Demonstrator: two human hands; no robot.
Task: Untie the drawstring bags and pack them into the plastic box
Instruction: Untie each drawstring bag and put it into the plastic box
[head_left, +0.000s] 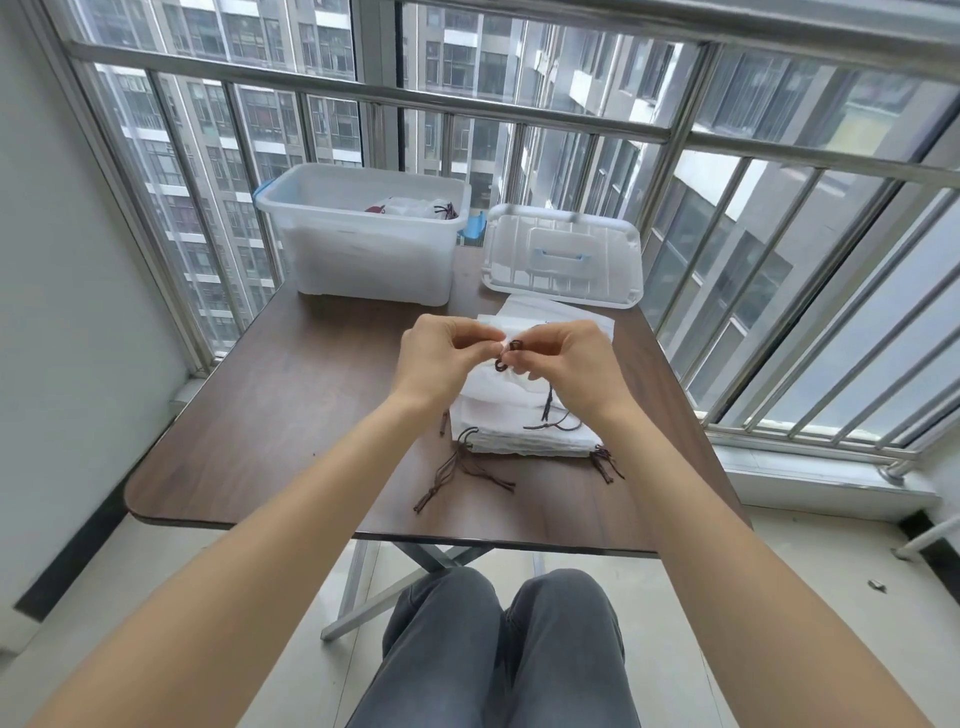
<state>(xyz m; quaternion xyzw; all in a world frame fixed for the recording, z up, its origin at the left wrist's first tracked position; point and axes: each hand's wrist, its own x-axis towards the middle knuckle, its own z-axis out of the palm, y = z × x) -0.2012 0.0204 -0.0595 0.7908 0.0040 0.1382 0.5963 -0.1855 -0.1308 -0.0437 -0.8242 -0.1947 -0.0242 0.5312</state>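
Head view. Both hands raised over the table (291, 415), meeting above a stack (524, 434) of white drawstring bags. Left hand (441, 358): fingers curled, thumb and forefinger pinching the dark cord (511, 353) where it is knotted. Right hand (566, 364): fingertips pressed together on the same cord from the other side. The bag (498, 387) they work on hangs from the cord, its lower part touching the stack. Loose cord ends trail off the stack's near edge onto the table. Box (363, 249) stands at the far edge, open, with some bags lying inside. Lid (563, 257) lies flat just right of the box, beyond the stack.
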